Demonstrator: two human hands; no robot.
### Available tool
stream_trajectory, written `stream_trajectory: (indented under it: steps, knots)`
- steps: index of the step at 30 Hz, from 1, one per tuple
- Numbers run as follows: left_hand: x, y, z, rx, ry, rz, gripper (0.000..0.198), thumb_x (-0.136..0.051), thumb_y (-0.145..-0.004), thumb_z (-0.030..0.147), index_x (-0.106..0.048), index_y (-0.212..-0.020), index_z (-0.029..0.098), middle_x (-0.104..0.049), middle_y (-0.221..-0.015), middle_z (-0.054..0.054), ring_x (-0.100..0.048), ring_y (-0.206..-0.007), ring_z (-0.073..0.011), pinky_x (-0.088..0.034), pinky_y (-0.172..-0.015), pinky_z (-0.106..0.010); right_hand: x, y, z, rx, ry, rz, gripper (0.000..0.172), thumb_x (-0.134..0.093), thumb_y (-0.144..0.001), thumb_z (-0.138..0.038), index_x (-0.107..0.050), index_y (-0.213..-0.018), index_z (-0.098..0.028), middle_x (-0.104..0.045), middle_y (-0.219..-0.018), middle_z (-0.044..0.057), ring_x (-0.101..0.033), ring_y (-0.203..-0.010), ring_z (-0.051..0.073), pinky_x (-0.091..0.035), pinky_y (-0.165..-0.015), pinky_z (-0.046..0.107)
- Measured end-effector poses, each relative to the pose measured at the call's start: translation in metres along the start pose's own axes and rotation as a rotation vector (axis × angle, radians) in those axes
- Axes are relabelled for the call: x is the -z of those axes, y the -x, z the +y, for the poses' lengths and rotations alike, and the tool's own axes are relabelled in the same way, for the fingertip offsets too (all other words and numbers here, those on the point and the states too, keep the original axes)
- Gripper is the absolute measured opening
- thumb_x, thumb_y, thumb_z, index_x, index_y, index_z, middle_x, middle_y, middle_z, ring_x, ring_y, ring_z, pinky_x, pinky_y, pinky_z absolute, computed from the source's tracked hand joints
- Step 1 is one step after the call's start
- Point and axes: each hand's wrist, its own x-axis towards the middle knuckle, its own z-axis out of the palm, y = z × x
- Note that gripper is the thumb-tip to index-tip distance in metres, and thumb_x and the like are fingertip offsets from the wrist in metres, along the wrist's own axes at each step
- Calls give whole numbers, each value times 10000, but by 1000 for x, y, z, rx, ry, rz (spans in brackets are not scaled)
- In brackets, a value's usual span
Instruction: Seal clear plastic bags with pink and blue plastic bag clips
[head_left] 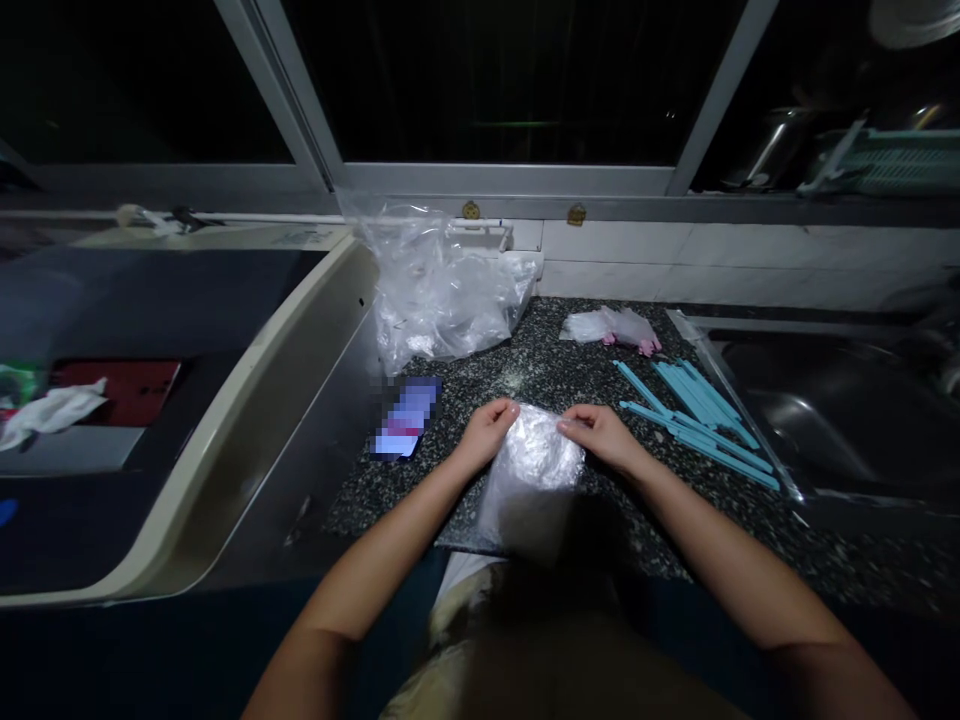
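Note:
A clear plastic bag (pixel 541 455) lies at the front of the speckled dark countertop (pixel 517 345), crinkled and shiny. My left hand (pixel 486 430) pinches its upper left corner between thumb and fingers. At the upper right corner, my right hand (pixel 600 432) grips the same bag in a like pinch. Whether anything is inside the bag I cannot tell, and its lower part falls in shadow. Several light-blue plastic strips (pixel 694 405) lie in a loose pile to the right of my right hand.
A crumpled heap of clear plastic bags (pixel 450 300) stands at the back left. Small bags with pink pieces (pixel 615 328) lie at the back right. A partly blurred phone-like object (pixel 409 415) is left of my hands. A metal sink (pixel 840 410) borders the right; a bulky cream-edged appliance (pixel 247 390) borders the left.

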Motion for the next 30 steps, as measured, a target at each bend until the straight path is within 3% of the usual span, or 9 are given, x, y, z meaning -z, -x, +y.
stream_trajectory:
  steps: [7,11,14,18,24,27,30]
  knots:
    - [7,14,-20,234,121,-221,491,-641,-552,585,-588,-710,124,-554,-589,13,-466,-551,-110,-341,-546,-220,5,-6,8,49,-4,180,310,-617,-619,-472,-547,-621,-171,-490,-552,-30,-404,-518,99,-298,-505,231]
    - [9,18,-28,269,112,-209,524,-641,-525,616,-582,-689,121,-521,-536,34,-424,-488,-83,-310,-508,-204,17,-12,-2,-9,43,-29,322,-636,-602,-469,-576,-657,-158,-517,-562,-27,-438,-535,101,-315,-522,230]
    - [6,21,-24,265,88,-293,513,-627,-551,616,-576,-671,120,-513,-540,31,-421,-498,-82,-308,-501,-201,20,-19,-13,-40,98,-168,353,-647,-595,-463,-613,-744,-146,-548,-590,-22,-463,-551,104,-324,-525,226]
    - [4,27,-18,234,65,-325,498,-604,-594,609,-580,-698,123,-523,-567,24,-428,-526,-88,-316,-510,-199,11,-27,-20,-10,165,-238,333,-608,-632,-472,-554,-589,-146,-439,-487,-52,-370,-464,69,-247,-451,205]
    - [11,40,-30,278,-31,-305,503,-560,-624,625,-556,-645,122,-486,-538,24,-390,-493,-80,-285,-486,-199,8,-35,-17,113,161,-91,340,-579,-655,-473,-555,-589,-141,-431,-503,-46,-351,-479,66,-245,-452,202]
    - [13,49,-32,261,-58,-271,508,-530,-630,640,-535,-609,133,-444,-513,34,-354,-476,-74,-262,-473,-200,15,-37,-17,111,139,-4,356,-588,-632,-492,-545,-577,-143,-443,-508,-39,-361,-490,73,-260,-465,210]
    - [19,53,-27,209,-178,-285,497,-459,-690,628,-525,-592,145,-429,-508,28,-365,-484,-88,-287,-484,-213,19,-37,-18,92,142,-7,357,-593,-615,-496,-542,-576,-145,-441,-509,-37,-359,-491,75,-261,-471,216]
